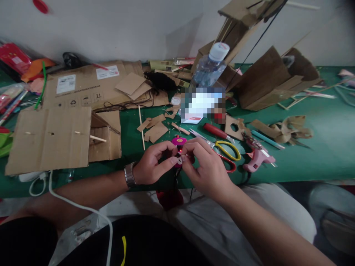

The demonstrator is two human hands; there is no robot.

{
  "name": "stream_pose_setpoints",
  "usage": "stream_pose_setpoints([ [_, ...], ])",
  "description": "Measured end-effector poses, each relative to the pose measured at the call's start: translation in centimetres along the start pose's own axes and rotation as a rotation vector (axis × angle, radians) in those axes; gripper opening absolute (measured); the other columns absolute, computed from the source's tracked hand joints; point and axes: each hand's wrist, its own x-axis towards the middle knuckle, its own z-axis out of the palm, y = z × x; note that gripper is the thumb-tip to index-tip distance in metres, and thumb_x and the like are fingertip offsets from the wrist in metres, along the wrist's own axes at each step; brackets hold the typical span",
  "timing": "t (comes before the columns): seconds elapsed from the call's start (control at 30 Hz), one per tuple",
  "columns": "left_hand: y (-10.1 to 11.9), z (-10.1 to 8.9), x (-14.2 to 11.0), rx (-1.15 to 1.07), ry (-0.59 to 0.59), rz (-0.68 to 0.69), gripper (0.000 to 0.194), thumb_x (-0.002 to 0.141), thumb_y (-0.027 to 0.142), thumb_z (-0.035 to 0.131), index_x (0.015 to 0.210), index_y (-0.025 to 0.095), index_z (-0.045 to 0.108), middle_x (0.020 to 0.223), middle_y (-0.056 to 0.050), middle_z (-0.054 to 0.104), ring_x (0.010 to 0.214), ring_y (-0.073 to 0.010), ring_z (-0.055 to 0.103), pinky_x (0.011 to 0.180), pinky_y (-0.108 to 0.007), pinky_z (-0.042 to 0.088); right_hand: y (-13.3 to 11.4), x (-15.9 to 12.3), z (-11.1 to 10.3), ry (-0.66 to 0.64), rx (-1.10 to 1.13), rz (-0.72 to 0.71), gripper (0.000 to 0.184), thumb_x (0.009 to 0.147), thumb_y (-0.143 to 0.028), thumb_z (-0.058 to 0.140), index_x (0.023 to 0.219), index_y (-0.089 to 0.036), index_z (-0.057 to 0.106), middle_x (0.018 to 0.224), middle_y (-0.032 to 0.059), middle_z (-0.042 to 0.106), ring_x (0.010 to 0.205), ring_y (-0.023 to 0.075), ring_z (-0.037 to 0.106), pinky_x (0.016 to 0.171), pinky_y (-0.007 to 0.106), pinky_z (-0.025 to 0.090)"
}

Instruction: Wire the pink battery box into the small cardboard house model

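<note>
My left hand [154,163], with a metal-banded watch on the wrist, is closed, thumb and forefinger meeting at a small pale round piece [179,160]. From the other side my right hand [206,168] pinches at the same piece. Right behind the fingertips is a small magenta device [179,141] with a yellow label and a glowing red spot; its lower part is mostly hidden by my fingers. Scissors [227,149] with yellow and red handles lie just right of my right hand, beside a red-handled tool [216,131].
A pink glue gun [257,155] lies to the right. A cardboard box [50,138] stands at left, before flattened cardboard [80,87]. Behind are a plastic bottle [209,70] and a cardboard structure [271,79]. A white cable [83,208] crosses my left forearm.
</note>
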Motion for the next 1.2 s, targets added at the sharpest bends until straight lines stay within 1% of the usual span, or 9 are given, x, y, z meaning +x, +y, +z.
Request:
stream_pose_setpoints([
  [0.1,-0.06,0.05,-0.05,0.052,0.024,0.007,0.019,0.099,0.034,0.068,0.108,0.017,0.064,0.097,-0.005,0.065,0.086,-0.0152,0.06,0.078,-0.026,0.051,-0.06,0.01,0.01,-0.012,0.0,-0.006,0.008,0.1,-0.014,0.055,0.098,-0.021,0.056,0.098,0.0062,0.064,0.087,0.0184,0.065,0.074,0.032,0.055],
  [0.2,0.06,0.07,0.03,0.083,0.031,-0.005,0.015,0.102,0.032,0.064,0.102,0.017,0.064,0.092,-0.004,0.065,0.083,-0.0144,0.06,0.077,-0.026,0.051,-0.18,0.03,0.0,-0.027,0.002,-0.011,0.009,0.1,-0.013,0.054,0.098,-0.021,0.056,0.097,0.0059,0.064,0.088,0.0181,0.065,0.074,0.031,0.055],
  [0.3,0.19,0.11,0.09,0.081,0.026,-0.011,0.015,0.103,0.031,0.062,0.097,0.017,0.063,0.089,-0.004,0.064,0.081,-0.0141,0.058,0.076,-0.026,0.05,-0.23,0.04,0.0,-0.03,-0.004,-0.006,0.009,0.1,-0.013,0.054,0.098,-0.021,0.056,0.098,0.0058,0.065,0.088,0.0177,0.065,0.073,0.03,0.055],
  [0.67,0.11,0.12,0.16,0.033,0.036,-0.025,0.014,0.102,0.03,0.063,0.096,0.017,0.063,0.089,-0.003,0.063,0.081,-0.0137,0.058,0.076,-0.025,0.05,-0.14,0.12,-0.03,-0.004,-0.011,-0.002,0.01,0.099,-0.012,0.055,0.096,-0.022,0.055,0.096,0.0056,0.065,0.087,0.0186,0.066,0.074,0.031,0.055],
  [0.87,0.47,0.14,0.28,-0.025,0.042,-0.088,0.024,0.104,0.038,0.061,0.092,0.017,0.064,0.08,-0.001,0.062,0.07,-0.0121,0.055,0.065,-0.024,0.046,-0.15,0.14,-0.21,0.013,0.009,0.034,0.01,0.098,-0.012,0.056,0.096,-0.022,0.057,0.097,0.0063,0.066,0.09,0.0198,0.067,0.075,0.032,0.057],
  [0.97,0.63,0.12,0.31,-0.027,0.046,-0.105,0.03,0.104,0.041,0.061,0.087,0.017,0.064,0.075,-0.001,0.06,0.068,-0.0118,0.053,0.063,-0.024,0.045,-0.37,0.1,-0.61,0.001,0.047,0.037,0.013,0.099,-0.013,0.055,0.106,-0.021,0.062,0.102,0.0079,0.069,0.095,0.0208,0.069,0.081,0.034,0.059],
  [1.03,0.67,0.08,0.32,-0.021,0.046,-0.113,0.032,0.103,0.043,0.061,0.085,0.017,0.063,0.073,0.0,0.059,0.066,-0.0118,0.052,0.063,-0.024,0.045,-0.52,0.06,-0.8,-0.02,0.06,0.025,0.02,0.099,-0.017,0.059,0.118,-0.02,0.065,0.109,0.0097,0.071,0.1,0.0222,0.07,0.085,0.036,0.061],
  [1.1,0.69,0.06,0.33,-0.012,0.038,-0.109,0.034,0.103,0.043,0.061,0.083,0.017,0.063,0.073,-0.001,0.06,0.067,-0.0119,0.052,0.063,-0.024,0.045,-0.61,0.02,-0.8,-0.026,0.054,0.008,0.028,0.098,-0.021,0.065,0.126,-0.018,0.066,0.113,0.0111,0.073,0.104,0.0234,0.072,0.088,0.037,0.063],
  [1.2,0.75,0.04,0.37,0.01,0.025,-0.093,0.035,0.104,0.042,0.059,0.08,0.017,0.063,0.072,0.0,0.06,0.067,-0.0121,0.053,0.064,-0.024,0.045,-0.59,-0.08,-0.48,-0.008,0.04,-0.005,0.028,0.097,-0.021,0.069,0.125,-0.019,0.071,0.113,0.0105,0.077,0.102,0.0225,0.075,0.089,0.036,0.064],
])
